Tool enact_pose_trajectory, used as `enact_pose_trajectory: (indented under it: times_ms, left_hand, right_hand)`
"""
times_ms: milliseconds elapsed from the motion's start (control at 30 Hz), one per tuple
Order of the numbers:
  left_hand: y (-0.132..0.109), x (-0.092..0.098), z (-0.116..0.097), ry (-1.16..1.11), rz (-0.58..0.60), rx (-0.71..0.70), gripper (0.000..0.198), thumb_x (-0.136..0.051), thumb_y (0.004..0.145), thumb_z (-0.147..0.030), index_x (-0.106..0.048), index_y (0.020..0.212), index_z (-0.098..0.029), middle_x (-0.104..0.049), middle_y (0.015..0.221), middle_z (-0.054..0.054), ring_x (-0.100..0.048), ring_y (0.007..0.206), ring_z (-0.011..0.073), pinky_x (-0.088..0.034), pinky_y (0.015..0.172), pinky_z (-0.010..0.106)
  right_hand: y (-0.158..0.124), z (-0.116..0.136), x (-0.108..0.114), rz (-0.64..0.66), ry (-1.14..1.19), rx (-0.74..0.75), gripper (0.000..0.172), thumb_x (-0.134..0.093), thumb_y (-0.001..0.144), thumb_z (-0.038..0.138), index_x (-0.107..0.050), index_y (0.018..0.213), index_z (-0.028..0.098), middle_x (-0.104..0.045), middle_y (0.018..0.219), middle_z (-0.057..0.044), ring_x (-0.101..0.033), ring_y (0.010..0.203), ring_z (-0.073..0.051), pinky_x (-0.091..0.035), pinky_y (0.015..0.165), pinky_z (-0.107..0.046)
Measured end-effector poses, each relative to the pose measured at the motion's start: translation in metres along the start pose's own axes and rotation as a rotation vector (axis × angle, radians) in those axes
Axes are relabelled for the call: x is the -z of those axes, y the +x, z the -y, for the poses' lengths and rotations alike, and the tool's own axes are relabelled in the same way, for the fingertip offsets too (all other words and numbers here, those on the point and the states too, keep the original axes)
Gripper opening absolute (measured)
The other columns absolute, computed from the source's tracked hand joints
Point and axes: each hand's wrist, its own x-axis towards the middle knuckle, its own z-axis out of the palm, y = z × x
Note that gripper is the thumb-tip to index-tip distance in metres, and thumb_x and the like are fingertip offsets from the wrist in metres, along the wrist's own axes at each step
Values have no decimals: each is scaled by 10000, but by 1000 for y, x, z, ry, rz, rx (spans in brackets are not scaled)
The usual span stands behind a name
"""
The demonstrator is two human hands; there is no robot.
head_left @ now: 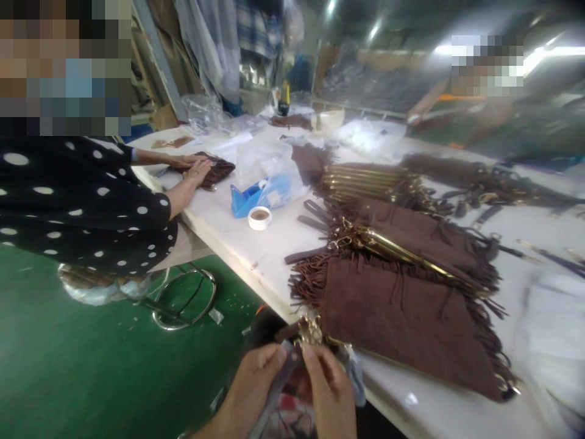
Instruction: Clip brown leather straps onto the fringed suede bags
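Spotter: Which step is this, and what next?

Operator: Close handwork at the end of the grey strap, I judge, beside the gold hardware; the next move seems to call for steady fingertips. My left grip is pinched closed on the strap. My right grip is pinched closed on the hardware, though I can't tell which piece it has.

Spotter: Where's the strap, and which way does it point?

Operator: Just off the edge of the surface, near the brown bag. Its long axis runs steeply, upper end leaning right and forward, toward the hardware
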Motion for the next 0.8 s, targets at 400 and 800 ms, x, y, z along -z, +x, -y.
enact_pose_trajectory:
  times_ms: [400, 800]
  left_hand:
    - [14, -12, -24, 4, -61, -54, 438, -655, 835, -531, -751, 950, -119, -685, 841, 89, -598, 793, 201, -476, 722, 257]
    - [22, -18, -8, -32, -8, -67, 517, -592, 870, -571, -684, 1099, -117, -571, 651, 21, -461, 525, 109, -398, 505, 208]
  right_hand:
    - [1, -31, 19, -84, -610, 614, 385, -444, 983, 428, -606, 1253, 206, -721, 1159, -94, -713, 979, -251, -548, 747, -312]
    - [3, -4, 7, 28, -307, 99, 414, -451, 904, 593, -648, 879, 230, -660, 596, 16, -609, 461, -184, -441, 451, -276]
